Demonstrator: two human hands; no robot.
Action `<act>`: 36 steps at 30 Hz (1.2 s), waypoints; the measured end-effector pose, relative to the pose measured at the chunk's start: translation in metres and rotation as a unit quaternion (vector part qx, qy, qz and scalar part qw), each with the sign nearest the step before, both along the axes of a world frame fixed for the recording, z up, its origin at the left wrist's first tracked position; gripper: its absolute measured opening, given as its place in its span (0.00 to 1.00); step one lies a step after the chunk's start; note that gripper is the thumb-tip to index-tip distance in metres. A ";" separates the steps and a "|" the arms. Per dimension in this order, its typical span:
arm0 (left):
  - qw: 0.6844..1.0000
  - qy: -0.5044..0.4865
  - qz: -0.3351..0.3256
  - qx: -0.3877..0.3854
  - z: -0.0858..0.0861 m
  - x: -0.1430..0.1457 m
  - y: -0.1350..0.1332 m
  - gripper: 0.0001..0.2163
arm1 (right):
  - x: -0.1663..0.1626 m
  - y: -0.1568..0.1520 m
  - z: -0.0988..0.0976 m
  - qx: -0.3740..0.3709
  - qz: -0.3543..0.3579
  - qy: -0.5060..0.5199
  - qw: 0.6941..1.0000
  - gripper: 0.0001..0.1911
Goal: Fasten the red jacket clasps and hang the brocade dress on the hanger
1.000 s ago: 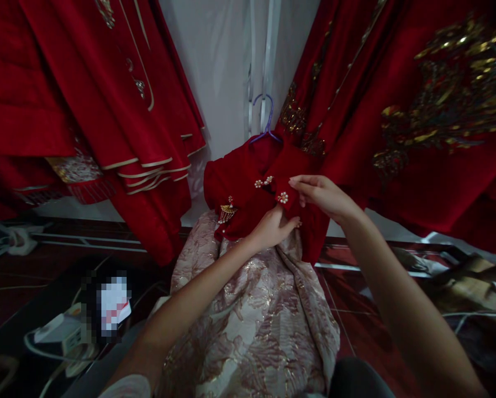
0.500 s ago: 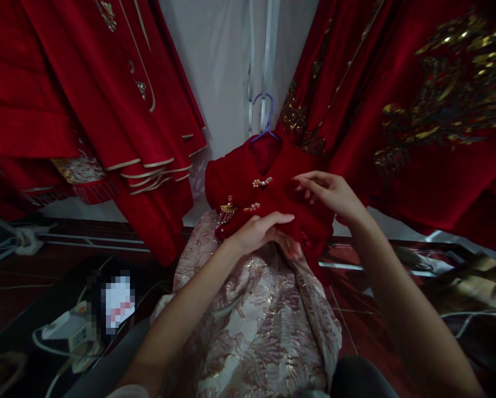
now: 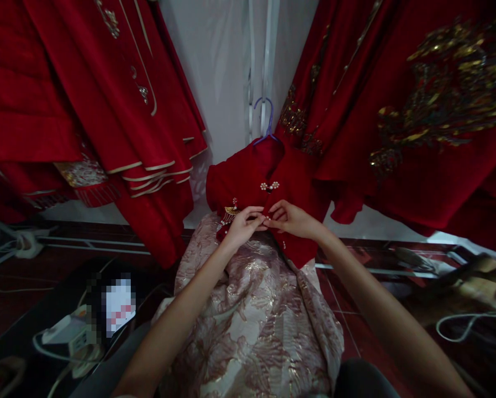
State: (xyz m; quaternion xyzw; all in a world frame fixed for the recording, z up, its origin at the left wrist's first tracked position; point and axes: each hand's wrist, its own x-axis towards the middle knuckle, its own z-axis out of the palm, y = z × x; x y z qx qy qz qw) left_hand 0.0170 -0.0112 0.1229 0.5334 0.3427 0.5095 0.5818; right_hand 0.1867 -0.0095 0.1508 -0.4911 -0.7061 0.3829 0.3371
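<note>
**Both your hands pinch the front of the little red jacket**

Your left hand [image 3: 242,225] and your right hand [image 3: 293,220] meet at the middle of the red jacket [image 3: 248,179]. Each grip is narrow, with thumb and fingers pinched on the jacket's front edge. The fingertips of both hands touch. What sits between them is too small to tell.

The jacket hangs upright on a purple hanger [image 3: 264,119]. Its collar is up, its hem is down, and its front faces you, so its long line runs from top to bottom. A pearl clasp [image 3: 269,186] sits just above your hands. A gold fan pin [image 3: 231,210] is just beside your left hand.

The pink and gold skirt [image 3: 256,320] falls from under the jacket toward you, between your arms.

The red robes on your right [image 3: 417,110] crowd against the jacket's side. The red robes on your left [image 3: 86,99] hang a little apart from it, and a strip of white wall [image 3: 223,66] shows between. On the floor [image 3: 355,309], a power strip [image 3: 66,334] with cords lies near the left edge.
</note>
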 end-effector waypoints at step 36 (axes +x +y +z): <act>0.968 0.064 0.223 0.098 -0.012 -0.050 0.049 0.09 | -0.075 0.051 -0.017 0.241 -0.091 -0.001 0.966 0.12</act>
